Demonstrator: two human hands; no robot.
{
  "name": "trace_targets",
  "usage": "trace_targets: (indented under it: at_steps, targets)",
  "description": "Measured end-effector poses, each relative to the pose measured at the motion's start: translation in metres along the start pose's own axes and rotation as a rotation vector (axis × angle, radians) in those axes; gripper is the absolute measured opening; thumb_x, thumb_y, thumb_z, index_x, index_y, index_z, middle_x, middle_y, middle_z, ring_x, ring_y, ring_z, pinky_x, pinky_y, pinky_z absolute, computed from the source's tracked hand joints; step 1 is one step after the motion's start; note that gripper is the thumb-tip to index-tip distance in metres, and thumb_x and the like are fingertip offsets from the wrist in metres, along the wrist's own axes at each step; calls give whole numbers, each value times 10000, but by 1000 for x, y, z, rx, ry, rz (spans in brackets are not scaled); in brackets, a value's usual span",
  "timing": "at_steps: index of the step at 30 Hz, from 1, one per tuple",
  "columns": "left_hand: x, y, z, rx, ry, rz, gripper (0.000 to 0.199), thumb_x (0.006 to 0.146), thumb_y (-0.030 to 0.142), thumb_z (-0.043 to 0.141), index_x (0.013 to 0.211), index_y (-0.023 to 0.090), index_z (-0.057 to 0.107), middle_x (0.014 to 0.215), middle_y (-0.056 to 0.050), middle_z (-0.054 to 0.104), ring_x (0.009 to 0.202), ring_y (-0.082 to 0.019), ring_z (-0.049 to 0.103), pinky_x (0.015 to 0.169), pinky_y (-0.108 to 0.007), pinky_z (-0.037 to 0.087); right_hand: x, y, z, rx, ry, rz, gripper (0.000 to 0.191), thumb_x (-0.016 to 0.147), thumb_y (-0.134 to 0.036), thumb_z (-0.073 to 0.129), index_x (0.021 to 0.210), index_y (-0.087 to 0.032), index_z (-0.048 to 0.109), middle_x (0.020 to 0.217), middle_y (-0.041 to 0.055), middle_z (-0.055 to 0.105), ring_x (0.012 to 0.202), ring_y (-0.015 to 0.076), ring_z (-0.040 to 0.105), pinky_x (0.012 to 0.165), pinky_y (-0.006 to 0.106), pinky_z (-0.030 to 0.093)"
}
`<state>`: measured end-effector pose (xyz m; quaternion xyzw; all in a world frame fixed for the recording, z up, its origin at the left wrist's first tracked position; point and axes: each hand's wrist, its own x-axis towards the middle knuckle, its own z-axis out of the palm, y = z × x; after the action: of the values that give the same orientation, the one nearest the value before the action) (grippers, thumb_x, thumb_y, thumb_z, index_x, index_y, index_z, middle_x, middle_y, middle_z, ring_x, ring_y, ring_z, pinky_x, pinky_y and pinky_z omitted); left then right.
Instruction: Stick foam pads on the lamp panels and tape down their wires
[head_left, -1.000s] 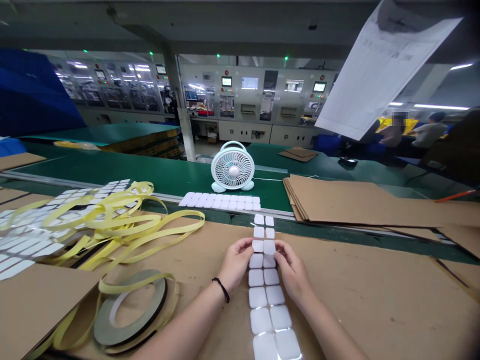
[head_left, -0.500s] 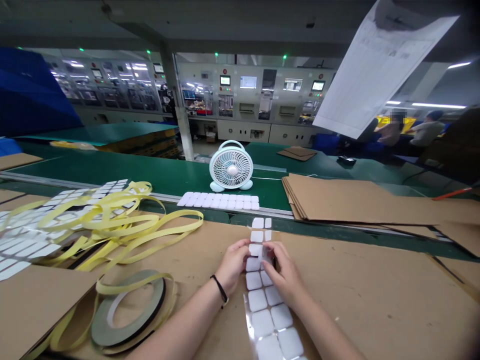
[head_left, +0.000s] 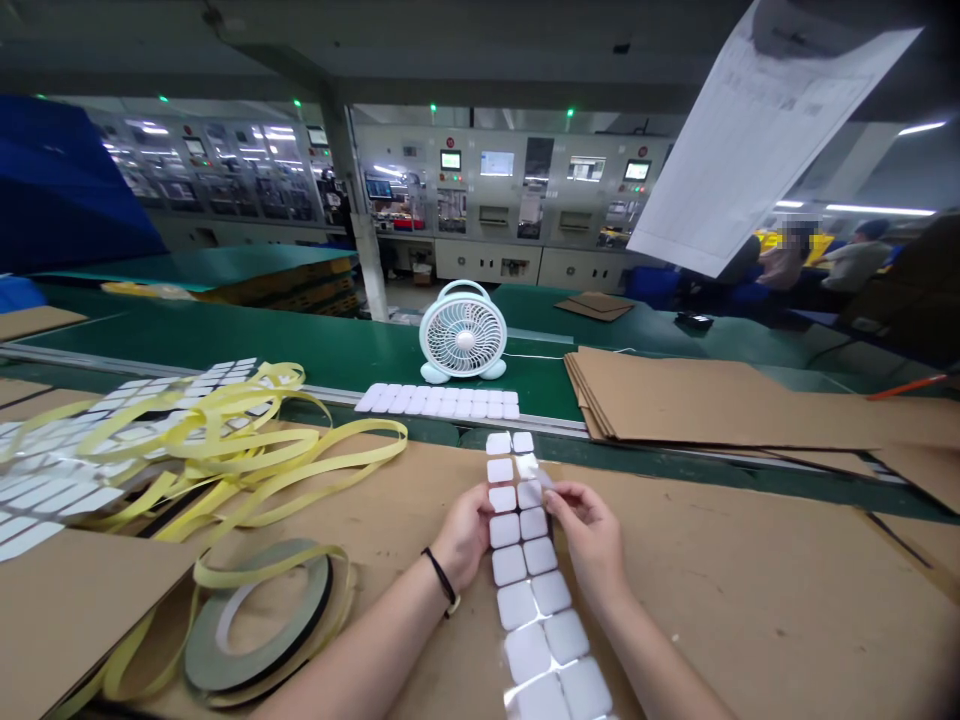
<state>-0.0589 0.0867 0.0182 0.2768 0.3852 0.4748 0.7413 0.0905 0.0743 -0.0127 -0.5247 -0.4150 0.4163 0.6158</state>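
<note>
A long clear strip bearing two columns of rounded white pads (head_left: 514, 606) runs from the near edge of the cardboard toward the green conveyor. On its left edge, near the far end, my left hand (head_left: 463, 532) is closed, thumb and fingers pinching the strip. My right hand (head_left: 589, 530) is at the opposite edge, with thumb and index finger pinched on a thin whitish piece (head_left: 543, 479) that sticks up at a slant. Whether this is a pad or film I cannot tell. A shiny glare covers the strip beside it.
Cardboard (head_left: 720, 590) covers the work surface. To the left lie tangled yellow tape (head_left: 322, 465), a tape roll (head_left: 201, 640) and white pad sheets (head_left: 52, 505). Beyond are another pad strip (head_left: 435, 401), a small fan (head_left: 465, 338) and stacked cardboard sheets (head_left: 720, 405).
My right hand has moved off the pads to the right, its fingertips now at the strip's edge. The strip's far end has shifted slightly left.
</note>
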Motion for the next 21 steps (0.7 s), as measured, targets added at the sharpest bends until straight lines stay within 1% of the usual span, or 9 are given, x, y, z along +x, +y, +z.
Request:
trace_targets:
  at_steps: [2,4,7,10,12,15,17,19,21]
  targets:
    - [-2,1,3,-55,7,-36,346,662,216,493,929,77,664,890,-120,717,828,-253,651,802,-376,492,0,2,1,27,16,-60,486,694,-370,710,1106,-214,504,1063,79,576,892,202,594,773,349,510]
    - [-4,-1,5,-91,15,-36,334,721,272,494,929,83,676,872,-107,720,827,-245,650,802,-364,492,0,7,2,-2,-18,-129,625,699,-330,705,1229,-244,385,1115,87,542,937,208,588,802,374,516]
    - [-6,-5,6,-114,-37,-8,338,764,346,529,938,102,684,880,-90,720,858,-238,641,811,-343,483,-2,12,2,-123,-66,-246,643,736,-289,660,1278,-240,317,1085,86,572,1008,221,574,920,436,461]
    - [-4,-9,3,-53,-128,66,380,790,416,530,979,120,676,921,-81,711,895,-237,624,846,-346,462,-6,7,1,-310,-42,-315,600,764,-264,614,1295,-239,335,1103,84,601,1096,242,539,999,482,375]
    - [-2,-11,0,109,-116,140,369,785,441,556,915,121,685,893,-75,706,881,-230,613,845,-336,451,-11,1,1,-392,-21,-339,557,777,-259,589,1287,-234,368,1099,81,618,1108,247,539,999,476,368]
    - [0,-14,-2,430,-81,187,293,742,393,634,817,115,688,821,-66,697,836,-224,606,803,-317,450,-16,-7,2,-416,-28,-366,482,798,-270,564,1255,-226,416,999,63,660,982,225,612,930,417,432]
    - [0,-15,-2,580,-131,239,270,770,357,606,878,124,692,857,-64,697,880,-227,605,822,-311,441,-18,-10,3,-431,-32,-355,453,803,-278,561,1237,-232,440,930,42,675,888,207,644,869,378,470]
    - [-1,-17,-2,695,-163,326,279,820,342,536,926,134,689,883,-58,693,912,-219,598,835,-297,431,-18,-10,2,-448,-29,-339,444,795,-279,570,1222,-238,457,892,29,680,847,199,655,837,358,487]
    - [-2,-18,-2,831,-129,368,298,837,355,500,853,129,693,793,-47,679,810,-201,597,749,-277,437,-16,-9,2,-446,-32,-327,435,789,-279,576,1208,-239,468,876,25,683,839,197,658,830,354,496]
